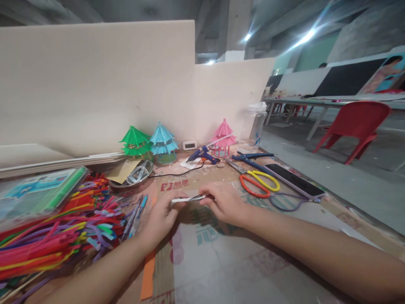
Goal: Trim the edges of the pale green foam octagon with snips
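On the cardboard (221,261), left hand (161,216) and right hand (225,203) each pinch one end of a white strip (188,198), fingers closed. Red print (174,185) nearby: illegible.

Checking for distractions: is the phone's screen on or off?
Off, it seems: the phone lies face up beside the scissors, its screen plain black.

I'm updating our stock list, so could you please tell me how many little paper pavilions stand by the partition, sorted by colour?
Green pavilion: 1
Blue pavilion: 1
Pink pavilion: 1
Total: 3
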`<state>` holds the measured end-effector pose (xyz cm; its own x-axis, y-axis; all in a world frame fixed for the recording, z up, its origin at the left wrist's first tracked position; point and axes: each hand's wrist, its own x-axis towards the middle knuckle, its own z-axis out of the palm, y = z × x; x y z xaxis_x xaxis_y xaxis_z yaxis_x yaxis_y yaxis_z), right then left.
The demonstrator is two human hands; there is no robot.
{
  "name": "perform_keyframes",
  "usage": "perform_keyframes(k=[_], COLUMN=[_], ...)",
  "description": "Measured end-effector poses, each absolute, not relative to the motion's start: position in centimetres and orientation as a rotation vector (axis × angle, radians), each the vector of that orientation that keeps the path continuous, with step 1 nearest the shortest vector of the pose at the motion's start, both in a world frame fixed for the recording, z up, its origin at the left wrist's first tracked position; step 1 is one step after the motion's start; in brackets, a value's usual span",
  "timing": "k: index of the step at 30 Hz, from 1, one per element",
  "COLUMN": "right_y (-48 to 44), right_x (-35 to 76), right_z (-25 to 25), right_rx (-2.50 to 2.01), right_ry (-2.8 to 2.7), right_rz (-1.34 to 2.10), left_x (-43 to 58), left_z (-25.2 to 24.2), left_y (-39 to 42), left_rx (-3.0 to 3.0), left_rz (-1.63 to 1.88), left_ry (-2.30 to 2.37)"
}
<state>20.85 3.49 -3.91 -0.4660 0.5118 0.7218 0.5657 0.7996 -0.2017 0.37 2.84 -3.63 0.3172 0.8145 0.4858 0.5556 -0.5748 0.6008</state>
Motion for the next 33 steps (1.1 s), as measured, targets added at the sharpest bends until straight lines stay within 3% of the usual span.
perform_keyframes(k=[10,17,33], right_y=[4.0,3.2,4.3], right_x=[21.3,21.3,21.1], right_z=[-4.4,-4.0,-4.8], right_rx=[-0.764,-0.502,-0.789], right_ry=[-1.895,-2.194,-2.001], right_rz=[0.135,-0.143,0.03], left_x=[0.2,0.3,0.1], left_z=[-4.3,-3.8,-4.8], left_y=[3.5,3.6,3.8], left_rx=[1.888,1.772,1.815], left_rz=[1.177,1.183,1.211], left_ry=[1.325,1.263,1.288])
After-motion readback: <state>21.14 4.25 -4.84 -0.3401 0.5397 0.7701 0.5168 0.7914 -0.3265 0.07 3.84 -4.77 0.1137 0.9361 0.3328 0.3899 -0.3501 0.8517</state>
